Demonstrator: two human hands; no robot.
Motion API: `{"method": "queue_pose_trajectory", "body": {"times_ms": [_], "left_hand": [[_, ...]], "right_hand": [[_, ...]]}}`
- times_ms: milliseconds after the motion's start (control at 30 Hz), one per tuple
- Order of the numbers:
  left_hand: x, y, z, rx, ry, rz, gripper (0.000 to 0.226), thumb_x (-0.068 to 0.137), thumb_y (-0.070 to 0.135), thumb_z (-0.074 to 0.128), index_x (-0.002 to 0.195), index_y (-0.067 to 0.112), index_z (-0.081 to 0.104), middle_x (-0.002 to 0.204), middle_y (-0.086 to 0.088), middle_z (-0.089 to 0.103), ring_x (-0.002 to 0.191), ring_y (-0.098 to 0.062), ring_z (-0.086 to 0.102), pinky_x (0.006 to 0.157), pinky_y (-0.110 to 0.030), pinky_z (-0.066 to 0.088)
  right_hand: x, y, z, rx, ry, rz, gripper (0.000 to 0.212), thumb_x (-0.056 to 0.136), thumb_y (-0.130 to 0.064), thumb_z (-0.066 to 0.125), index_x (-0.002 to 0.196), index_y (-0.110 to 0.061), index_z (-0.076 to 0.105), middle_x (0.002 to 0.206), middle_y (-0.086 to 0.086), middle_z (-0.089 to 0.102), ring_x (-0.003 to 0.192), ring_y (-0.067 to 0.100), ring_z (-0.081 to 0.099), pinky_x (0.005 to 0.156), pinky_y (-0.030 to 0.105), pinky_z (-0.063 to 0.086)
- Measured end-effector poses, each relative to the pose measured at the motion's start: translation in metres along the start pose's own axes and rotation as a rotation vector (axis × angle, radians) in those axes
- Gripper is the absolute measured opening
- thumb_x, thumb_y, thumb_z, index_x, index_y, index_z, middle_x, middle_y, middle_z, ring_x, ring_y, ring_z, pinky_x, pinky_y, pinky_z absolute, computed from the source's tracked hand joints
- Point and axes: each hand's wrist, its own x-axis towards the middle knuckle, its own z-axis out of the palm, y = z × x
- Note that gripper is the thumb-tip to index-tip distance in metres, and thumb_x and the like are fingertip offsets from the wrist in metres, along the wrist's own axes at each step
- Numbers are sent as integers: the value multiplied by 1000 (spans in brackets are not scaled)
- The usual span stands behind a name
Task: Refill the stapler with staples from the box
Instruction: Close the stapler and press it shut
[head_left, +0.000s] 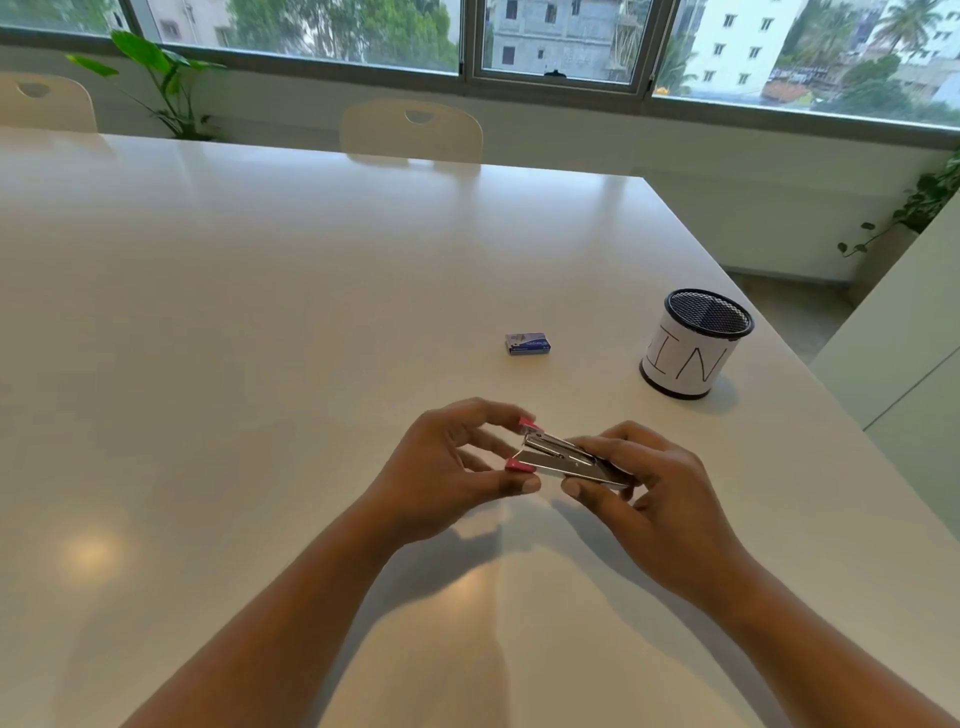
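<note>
Small pink-tipped stapler (563, 460) pinched over white table (260, 312) between left hand (447, 467) and right hand (644, 488); staple box (527, 344) farther off, mesh cup (693, 343) to its right.

Two hands, the left hand (447, 470) and the right hand (636, 486), share one stapler (563, 460). One table (260, 312) carries one small box (528, 344) and one mesh cup (693, 345). Beyond it stand two chairs (411, 130) and two potted plants (161, 78).
</note>
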Motion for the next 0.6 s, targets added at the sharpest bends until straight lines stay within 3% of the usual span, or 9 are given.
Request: {"method": "queue_pose_trajectory", "body": {"times_ms": [100,267,467,600], "left_hand": [[0,-3,1,139,1,56,38,66,35,88,100,34,72,99,15,70,92,-7,68,74,-24,58],[1,-8,4,204,30,82,29,67,40,86,93,33,74,91,18,70,91,-6,64,73,-19,54],[0,-12,6,232,46,121,40,67,41,87,103,32,73,97,18,69,97,-8,64,77,-20,52],[-1,-16,6,256,42,124,45,71,38,86,113,30,71,103,17,68,101,-9,63,82,-24,52]], "right_hand": [[-2,4,1,14,-28,-7,30,81,-32,75,111,-29,75,85,-18,63,66,14,58,51,32,48],[-3,10,2,16,-43,-1,26,81,-32,76,107,-26,77,84,-12,67,70,14,60,55,27,48],[-2,13,1,23,-27,28,33,77,-33,79,109,-26,76,90,-9,64,78,15,60,60,16,45],[-3,17,-1,15,-5,91,38,74,-35,79,111,-24,76,91,-9,66,77,13,60,64,25,52]]}}
